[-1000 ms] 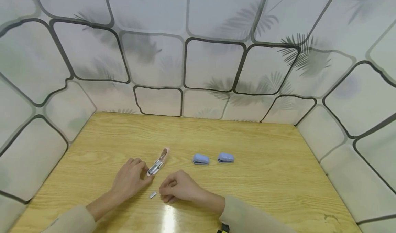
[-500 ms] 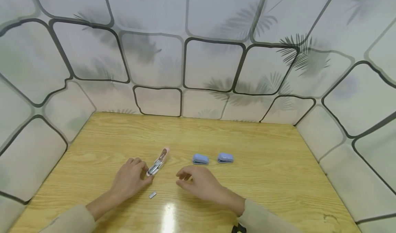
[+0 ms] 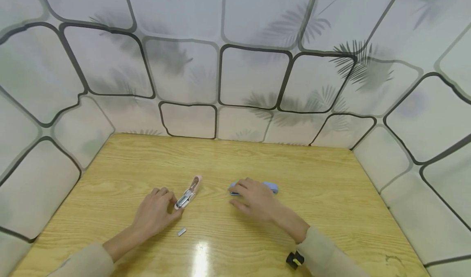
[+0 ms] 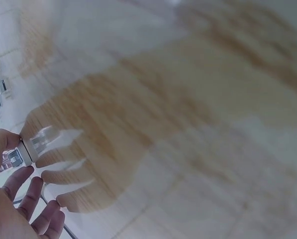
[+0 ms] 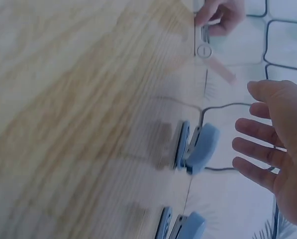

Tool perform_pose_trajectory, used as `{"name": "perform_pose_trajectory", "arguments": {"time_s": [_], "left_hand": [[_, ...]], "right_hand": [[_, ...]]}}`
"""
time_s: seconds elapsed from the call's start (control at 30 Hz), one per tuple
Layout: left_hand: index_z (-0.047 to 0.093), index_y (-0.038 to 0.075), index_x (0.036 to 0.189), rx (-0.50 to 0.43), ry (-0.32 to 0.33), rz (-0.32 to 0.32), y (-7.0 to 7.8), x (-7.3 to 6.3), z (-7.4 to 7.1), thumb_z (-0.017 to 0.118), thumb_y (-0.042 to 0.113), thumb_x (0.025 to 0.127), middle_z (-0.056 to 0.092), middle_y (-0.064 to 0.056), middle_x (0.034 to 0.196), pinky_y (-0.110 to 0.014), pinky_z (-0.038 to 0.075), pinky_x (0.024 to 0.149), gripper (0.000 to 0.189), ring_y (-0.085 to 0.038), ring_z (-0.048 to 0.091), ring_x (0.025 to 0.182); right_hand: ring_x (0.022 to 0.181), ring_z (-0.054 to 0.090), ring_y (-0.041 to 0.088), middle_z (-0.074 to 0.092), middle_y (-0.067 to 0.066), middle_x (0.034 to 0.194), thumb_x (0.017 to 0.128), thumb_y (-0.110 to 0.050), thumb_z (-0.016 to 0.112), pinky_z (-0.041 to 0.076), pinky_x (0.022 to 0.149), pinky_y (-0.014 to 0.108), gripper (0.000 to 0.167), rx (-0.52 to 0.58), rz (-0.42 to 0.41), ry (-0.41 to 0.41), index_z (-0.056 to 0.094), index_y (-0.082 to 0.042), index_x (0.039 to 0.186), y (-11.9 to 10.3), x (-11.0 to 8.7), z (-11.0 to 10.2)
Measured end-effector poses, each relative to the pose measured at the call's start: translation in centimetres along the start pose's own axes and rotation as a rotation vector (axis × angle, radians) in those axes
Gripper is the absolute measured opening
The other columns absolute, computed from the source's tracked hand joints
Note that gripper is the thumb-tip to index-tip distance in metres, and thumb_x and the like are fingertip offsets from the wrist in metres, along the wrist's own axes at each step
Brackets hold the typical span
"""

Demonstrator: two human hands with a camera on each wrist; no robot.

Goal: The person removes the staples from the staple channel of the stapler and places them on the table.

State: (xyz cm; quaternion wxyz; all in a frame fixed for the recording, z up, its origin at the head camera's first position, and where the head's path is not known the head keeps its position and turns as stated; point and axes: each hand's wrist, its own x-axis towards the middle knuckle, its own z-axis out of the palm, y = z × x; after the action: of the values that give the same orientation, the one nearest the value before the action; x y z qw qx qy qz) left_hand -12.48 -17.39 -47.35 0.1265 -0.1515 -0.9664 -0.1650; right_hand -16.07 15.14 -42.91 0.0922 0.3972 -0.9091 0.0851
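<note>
My left hand (image 3: 156, 211) pinches the near end of a pink mini stapler (image 3: 186, 197), which lies swung wide open with its metal staple channel showing. The left wrist view has thumb and finger on that stapler's end (image 4: 23, 153). Over the nearer-left of two blue mini staplers (image 3: 233, 185) hovers my right hand (image 3: 257, 199), fingers spread and loosely bent. From the right wrist, this stapler (image 5: 203, 149) shows apart from the fingers, with nothing in the hand. The second blue stapler (image 3: 272, 187) sits just to its right, partly hidden by the hand.
A small silver strip of staples (image 3: 182, 231) lies on the wooden table (image 3: 220, 158) in front of the left hand. Patterned walls (image 3: 254, 76) enclose the table at the back and both sides. A black device (image 3: 295, 260) sits at the right wrist.
My right hand has moved from beside the staple strip, right and away from me, to over the blue staplers, its fingers loosening. The left hand and pink stapler stay put.
</note>
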Motion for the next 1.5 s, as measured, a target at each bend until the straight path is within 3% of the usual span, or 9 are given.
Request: {"name": "perform_pose_trajectory", "arguments": {"time_s": [0.2,0.57,0.83,1.1,1.3,1.5], "left_hand": [[0.072,0.014,0.083,0.008,0.01,0.004,0.0,0.0,-0.1,0.09,0.028,0.076,0.07,-0.004,0.09,-0.033,0.05,0.071,0.024,-0.017,0.058,0.08],[0.071,0.016,0.084,0.018,-0.01,-0.004,0.0,0.0,0.1,0.09,0.031,0.078,0.068,-0.002,0.089,-0.033,0.05,0.071,0.025,-0.016,0.057,0.081],[0.071,0.016,0.086,0.014,-0.001,0.012,-0.1,-0.2,0.0,0.09,0.031,0.078,0.069,-0.003,0.091,-0.036,0.053,0.072,0.025,-0.018,0.06,0.084],[0.075,0.009,0.096,-0.006,0.008,-0.031,0.3,-0.3,-0.7,0.085,0.037,0.083,0.073,-0.008,0.096,-0.039,0.057,0.075,0.033,-0.023,0.064,0.087],[0.075,0.009,0.098,-0.002,0.068,0.011,1.6,0.0,-1.6,0.088,0.035,0.082,0.074,-0.007,0.096,-0.038,0.058,0.075,0.032,-0.022,0.065,0.088],[0.074,0.013,0.096,-0.023,0.042,0.058,3.8,-0.3,-1.3,0.088,0.034,0.082,0.072,0.0,0.092,-0.028,0.054,0.071,0.029,-0.013,0.059,0.083]], "right_hand": [[0.104,0.071,0.019,0.074,0.003,0.116,0.099,-0.037,0.073,0.061,0.09,0.035,0.036,-0.163,-0.062,0.042,0.07,-0.013,0.126,2.1,0.3,0.7],[0.105,0.071,0.021,0.075,0.004,0.115,0.1,-0.042,0.071,0.061,0.09,0.037,0.041,-0.293,-0.075,-0.033,0.07,-0.013,0.129,4.0,0.5,1.7],[0.103,0.07,0.019,0.075,0.001,0.111,0.101,-0.04,0.069,0.06,0.09,0.036,0.035,-0.29,-0.087,-0.07,0.072,-0.016,0.126,4.3,0.6,2.0],[0.103,0.07,0.018,0.074,0.0,0.111,0.101,-0.036,0.071,0.06,0.088,0.035,0.032,-0.269,-0.097,-0.076,0.071,-0.016,0.126,4.3,0.7,1.9],[0.106,0.071,0.017,0.074,-0.001,0.114,0.1,-0.035,0.072,0.06,0.09,0.034,0.032,-0.284,-0.102,-0.103,0.071,-0.019,0.128,3.6,0.6,1.4],[0.11,0.069,0.017,0.074,-0.003,0.116,0.102,-0.033,0.068,0.059,0.094,0.033,0.031,-0.216,-0.111,-0.136,0.071,-0.019,0.13,2.6,0.8,1.7]]}}
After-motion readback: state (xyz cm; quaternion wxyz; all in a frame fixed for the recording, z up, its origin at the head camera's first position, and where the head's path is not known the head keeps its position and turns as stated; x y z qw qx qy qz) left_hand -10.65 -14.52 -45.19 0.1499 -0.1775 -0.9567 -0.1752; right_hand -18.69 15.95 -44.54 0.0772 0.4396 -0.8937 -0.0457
